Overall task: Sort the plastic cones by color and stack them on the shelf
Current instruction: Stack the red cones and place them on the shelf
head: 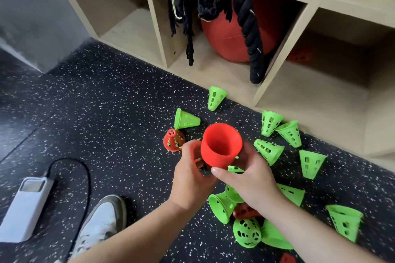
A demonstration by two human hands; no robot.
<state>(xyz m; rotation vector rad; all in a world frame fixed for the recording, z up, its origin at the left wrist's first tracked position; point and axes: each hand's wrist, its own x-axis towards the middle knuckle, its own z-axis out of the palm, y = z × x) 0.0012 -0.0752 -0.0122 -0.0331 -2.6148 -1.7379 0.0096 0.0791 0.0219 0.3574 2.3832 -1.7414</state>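
My right hand holds a stack of red cones with its wide mouth facing me. My left hand grips another red cone just left of that stack, partly hidden by my fingers. One red cone stands upright on the floor further left. Several green cones lie scattered over the dark speckled floor, some on their sides. A red cone lies under my right wrist among green ones. More red cones sit deep in a beige shelf compartment.
A large red ball and a thick black rope fill the middle shelf compartment. A white power bank with a black cable lies on the floor at left. My white shoe is below the hands.
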